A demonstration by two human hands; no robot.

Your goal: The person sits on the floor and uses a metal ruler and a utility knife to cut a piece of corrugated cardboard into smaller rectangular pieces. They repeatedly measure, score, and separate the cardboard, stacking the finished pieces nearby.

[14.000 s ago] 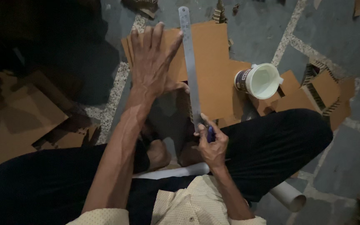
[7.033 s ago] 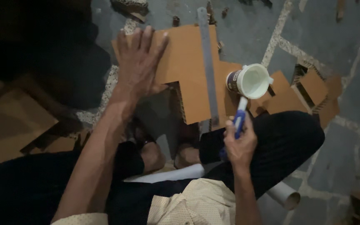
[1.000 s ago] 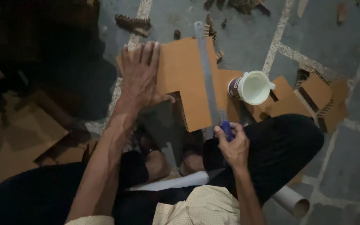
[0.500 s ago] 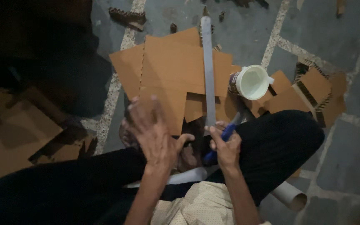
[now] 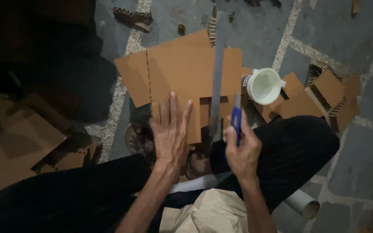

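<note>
A brown cardboard sheet (image 5: 186,71) lies flat on the stone floor in front of my crossed legs. A long metal ruler (image 5: 216,82) rests lengthwise over its right part. My left hand (image 5: 169,133) hovers with fingers spread over the sheet's near edge, holding nothing. My right hand (image 5: 240,149) is closed around a blue utility knife (image 5: 236,118), held upright just right of the ruler's near end.
A white plastic cup (image 5: 264,85) stands to the right of the sheet. Cardboard offcuts (image 5: 320,92) lie further right, and more cardboard pieces (image 5: 18,142) at the left. A white tube (image 5: 303,205) lies beside my right leg. Small scraps (image 5: 132,17) sit at the top.
My left hand left the sheet's far part, swung back toward me, and now hovers over its near edge. The knife lifted from the ruler's end. The sheet shifted slightly.
</note>
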